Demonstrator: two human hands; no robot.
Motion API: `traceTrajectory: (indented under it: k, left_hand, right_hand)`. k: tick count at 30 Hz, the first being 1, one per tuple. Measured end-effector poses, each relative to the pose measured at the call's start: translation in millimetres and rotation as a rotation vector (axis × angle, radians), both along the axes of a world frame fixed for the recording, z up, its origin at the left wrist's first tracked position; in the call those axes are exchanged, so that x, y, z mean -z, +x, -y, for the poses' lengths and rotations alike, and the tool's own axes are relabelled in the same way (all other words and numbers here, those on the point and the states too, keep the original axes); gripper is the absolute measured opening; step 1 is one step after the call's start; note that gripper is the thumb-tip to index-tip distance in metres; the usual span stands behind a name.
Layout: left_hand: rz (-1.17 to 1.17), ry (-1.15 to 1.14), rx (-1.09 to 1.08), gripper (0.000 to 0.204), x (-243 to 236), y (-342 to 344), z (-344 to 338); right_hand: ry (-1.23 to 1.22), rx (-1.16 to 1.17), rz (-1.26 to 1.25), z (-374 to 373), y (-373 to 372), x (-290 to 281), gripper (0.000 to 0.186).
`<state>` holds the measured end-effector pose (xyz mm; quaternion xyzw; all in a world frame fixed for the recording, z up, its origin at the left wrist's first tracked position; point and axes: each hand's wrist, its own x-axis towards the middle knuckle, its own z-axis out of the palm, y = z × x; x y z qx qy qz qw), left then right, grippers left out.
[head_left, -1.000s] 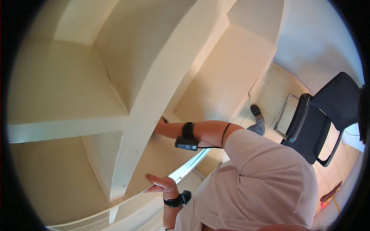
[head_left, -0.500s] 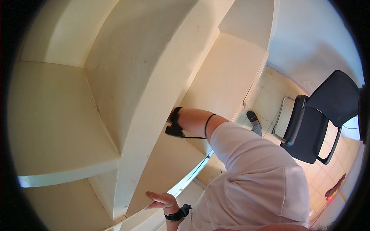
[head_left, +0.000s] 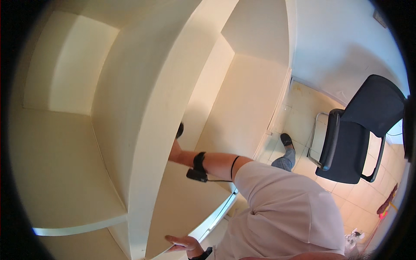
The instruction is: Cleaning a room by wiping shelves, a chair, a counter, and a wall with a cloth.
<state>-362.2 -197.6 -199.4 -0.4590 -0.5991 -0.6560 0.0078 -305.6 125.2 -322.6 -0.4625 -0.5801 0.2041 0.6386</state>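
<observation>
My right hand (head_left: 174,151), at the end of the strapped forearm, reaches behind a cream upright (head_left: 151,125) into a shelving compartment. Its fingers are mostly hidden, and a small dark thing (head_left: 179,130) shows just past it, too hidden to name. My left hand (head_left: 186,244) is low, at the front edge of a cream shelf board (head_left: 182,203), thumb and fingers apart and touching the edge. A black band circles each arm, the right one carrying a small box.
Cream compartments (head_left: 60,160) fill the left side. A black chair (head_left: 342,151) stands on floor tiles (head_left: 303,104) beside a pale wall (head_left: 329,39). My foot (head_left: 286,141) shows below. A brown and red thing (head_left: 388,199) lies at the far right.
My view has shifted along the shelves. My right arm moved up and deeper behind the upright, then slightly back down, the dark thing showing again. My left hand sits lower in view, still at the edge.
</observation>
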Motion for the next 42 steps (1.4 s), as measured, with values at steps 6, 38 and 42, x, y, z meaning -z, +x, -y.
traceTrajectory:
  k: [6, 38, 42]
  left_hand:
    - [-0.170, -0.128, -0.141, 0.057, 59.1, -87.4, 28.3]
    - [0.046, -0.025, -0.445, 0.036, 13.3, 33.8, -11.5]
    - [0.023, -0.029, -0.509, 0.024, -12.5, 46.8, -9.1]
  right_hand:
    - [0.259, 0.088, 0.142, -18.0, 71.3, 7.3, 0.071]
    - [-0.738, -0.397, -0.374, -101.4, 288.6, 39.6, 0.041]
    - [-1.169, -0.638, -0.601, -93.2, 223.2, 26.1, 0.039]
